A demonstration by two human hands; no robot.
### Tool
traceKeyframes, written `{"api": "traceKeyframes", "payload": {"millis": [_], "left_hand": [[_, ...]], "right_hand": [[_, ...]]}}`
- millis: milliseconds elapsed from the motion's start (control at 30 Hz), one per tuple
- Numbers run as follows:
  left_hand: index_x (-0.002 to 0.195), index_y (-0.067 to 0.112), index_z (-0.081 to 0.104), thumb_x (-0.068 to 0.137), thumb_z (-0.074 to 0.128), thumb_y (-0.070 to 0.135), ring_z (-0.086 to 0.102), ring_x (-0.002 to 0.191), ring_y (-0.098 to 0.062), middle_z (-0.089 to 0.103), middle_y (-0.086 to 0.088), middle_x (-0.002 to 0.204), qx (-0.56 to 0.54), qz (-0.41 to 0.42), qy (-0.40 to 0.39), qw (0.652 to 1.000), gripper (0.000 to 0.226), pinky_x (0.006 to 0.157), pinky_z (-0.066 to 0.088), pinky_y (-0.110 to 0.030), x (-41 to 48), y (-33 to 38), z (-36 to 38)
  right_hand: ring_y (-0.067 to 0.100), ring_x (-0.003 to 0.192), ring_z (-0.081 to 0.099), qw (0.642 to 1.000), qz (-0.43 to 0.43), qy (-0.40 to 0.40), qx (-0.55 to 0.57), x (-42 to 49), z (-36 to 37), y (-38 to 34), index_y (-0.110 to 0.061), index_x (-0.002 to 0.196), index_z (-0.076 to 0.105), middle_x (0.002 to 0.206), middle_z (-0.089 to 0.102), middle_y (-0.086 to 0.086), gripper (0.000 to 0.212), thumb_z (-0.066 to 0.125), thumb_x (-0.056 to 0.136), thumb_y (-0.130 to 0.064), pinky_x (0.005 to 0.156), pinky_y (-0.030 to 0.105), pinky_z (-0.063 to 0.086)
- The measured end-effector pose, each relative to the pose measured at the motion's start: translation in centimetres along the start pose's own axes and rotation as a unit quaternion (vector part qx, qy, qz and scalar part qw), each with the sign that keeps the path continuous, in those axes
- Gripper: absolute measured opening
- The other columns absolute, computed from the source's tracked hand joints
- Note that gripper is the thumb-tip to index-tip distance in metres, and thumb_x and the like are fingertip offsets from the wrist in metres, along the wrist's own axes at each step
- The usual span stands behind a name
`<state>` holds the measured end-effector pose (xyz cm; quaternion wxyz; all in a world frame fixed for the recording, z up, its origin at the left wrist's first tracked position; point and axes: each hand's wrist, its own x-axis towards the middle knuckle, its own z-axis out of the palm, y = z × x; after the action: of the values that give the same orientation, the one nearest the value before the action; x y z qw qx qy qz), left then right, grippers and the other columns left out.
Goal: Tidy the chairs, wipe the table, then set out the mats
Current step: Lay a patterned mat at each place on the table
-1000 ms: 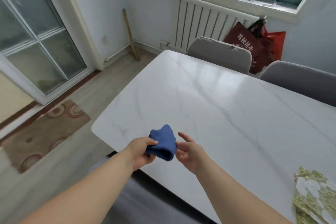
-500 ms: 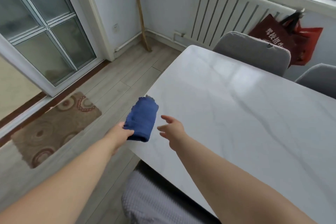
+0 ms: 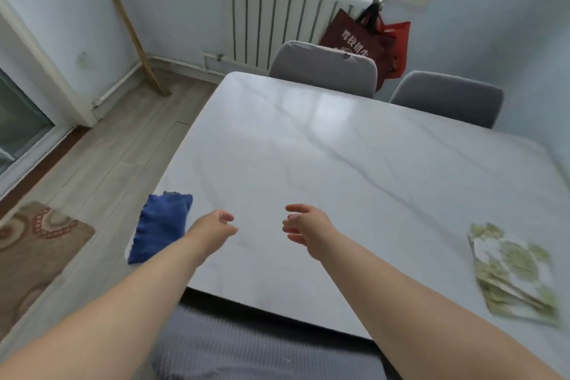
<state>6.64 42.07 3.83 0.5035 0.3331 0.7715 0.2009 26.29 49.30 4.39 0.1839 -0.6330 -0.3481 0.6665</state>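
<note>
A folded blue cloth lies on the near left corner of the white marble table, partly over the edge. My left hand hovers just right of the cloth, fingers loosely curled, holding nothing. My right hand hangs over the table beside it, fingers apart and empty. A stack of green-and-white floral mats rests at the table's near right edge. Two grey chairs, one and another, are tucked in at the far side.
A grey chair seat sits under the near table edge between my arms. Red bags lean by the white radiator. A wooden stick leans in the corner. A patterned rug lies on the floor at left.
My left hand has let go of the blue cloth, which now lies on the table's left corner. Both hands have moved right, over the table, and the view has swung right.
</note>
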Motion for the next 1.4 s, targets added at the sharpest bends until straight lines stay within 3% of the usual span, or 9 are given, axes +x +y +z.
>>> {"api": "traceKeyframes", "payload": {"millis": [267,367,667,900,1000,1067,1200,1333,1400], "left_hand": [[0.114,0.02,0.06,0.088,0.061,0.02,0.055,0.109,-0.02,0.06,-0.001,0.115,0.048,0.072,-0.11,0.99,0.026,0.098,0.046,-0.035,-1.7,8.2,11.2],[0.114,0.018,0.061,0.087,0.061,0.018,0.059,0.105,-0.02,0.063,-0.002,0.111,0.07,0.09,-0.139,0.984,0.027,0.093,0.046,-0.032,-2.9,10.6,16.2],[0.115,0.014,0.062,0.088,0.061,0.014,0.062,0.101,-0.02,0.065,-0.006,0.105,0.104,0.101,-0.211,0.967,0.027,0.086,0.046,-0.029,-6.1,17.8,34.6],[0.122,0.013,0.057,0.09,0.059,0.011,0.061,0.094,-0.017,0.064,-0.008,0.112,0.056,0.059,-0.234,0.969,0.032,0.079,0.048,-0.025,-6.5,22.8,47.7],[0.126,0.011,0.053,0.09,0.055,0.006,0.059,0.096,-0.019,0.062,-0.009,0.118,0.034,0.037,-0.231,0.972,0.036,0.086,0.048,-0.029,-6.2,23.6,50.9],[0.127,0.011,0.053,0.09,0.053,0.002,0.058,0.097,-0.02,0.061,-0.008,0.12,0.031,0.025,-0.231,0.972,0.038,0.088,0.047,-0.031,-5.7,23.8,52.1],[0.123,0.012,0.054,0.088,0.054,0.001,0.057,0.094,-0.02,0.06,-0.009,0.117,0.025,-0.004,-0.225,0.974,0.037,0.089,0.047,-0.032,-4.7,23.9,54.1],[0.12,0.013,0.057,0.087,0.055,0.001,0.059,0.089,-0.019,0.062,-0.01,0.109,0.021,-0.023,-0.22,0.975,0.035,0.085,0.048,-0.031,-3.9,23.8,54.9],[0.117,0.014,0.058,0.087,0.058,0.004,0.059,0.088,-0.019,0.062,-0.008,0.102,0.023,-0.026,-0.217,0.976,0.032,0.082,0.049,-0.03,-3.5,23.9,55.1]], "right_hand": [[0.021,0.088,0.066,0.996,-0.036,0.061,0.056,-4.8,-14.0,1.9,-0.017,0.115,0.062,0.106,0.065,0.007,0.036,0.061,0.084,0.001,0.079,0.029,0.054],[0.018,0.088,0.065,0.993,-0.049,0.087,0.058,-6.6,-20.0,3.4,-0.019,0.113,0.062,0.108,0.066,0.005,0.036,0.063,0.083,0.001,0.085,0.03,0.051],[0.016,0.082,0.059,0.975,0.012,0.214,0.058,-8.9,-40.9,10.3,-0.013,0.108,0.062,0.099,0.065,0.006,0.027,0.064,0.084,0.0,0.067,0.023,0.044],[0.014,0.069,0.054,0.949,0.066,0.297,0.078,-6.8,-55.1,13.4,-0.011,0.098,0.061,0.09,0.062,0.007,0.015,0.059,0.087,0.0,0.058,0.022,0.042],[0.017,0.07,0.053,0.942,0.08,0.321,0.063,-4.6,-58.9,14.0,-0.011,0.097,0.06,0.088,0.061,0.008,0.014,0.058,0.086,-0.001,0.056,0.024,0.04],[0.017,0.063,0.046,0.94,0.102,0.322,0.052,-3.3,-60.4,14.0,-0.012,0.085,0.057,0.08,0.056,0.006,0.011,0.057,0.086,-0.002,0.054,0.024,0.037],[0.021,0.054,0.031,0.932,0.143,0.327,0.058,-0.4,-62.0,14.0,-0.011,0.06,0.037,0.061,0.039,0.008,0.029,0.052,0.083,0.001,0.05,0.027,0.027],[0.023,0.073,0.058,0.927,0.148,0.326,0.111,2.1,-62.3,14.4,-0.002,0.074,0.057,0.081,0.061,0.012,0.008,0.064,0.078,-0.004,0.057,0.028,0.044],[0.029,0.088,0.067,0.926,0.141,0.327,0.129,3.3,-62.6,15.0,0.005,0.087,0.064,0.093,0.068,0.016,0.014,0.068,0.078,-0.005,0.072,0.036,0.055]]}}
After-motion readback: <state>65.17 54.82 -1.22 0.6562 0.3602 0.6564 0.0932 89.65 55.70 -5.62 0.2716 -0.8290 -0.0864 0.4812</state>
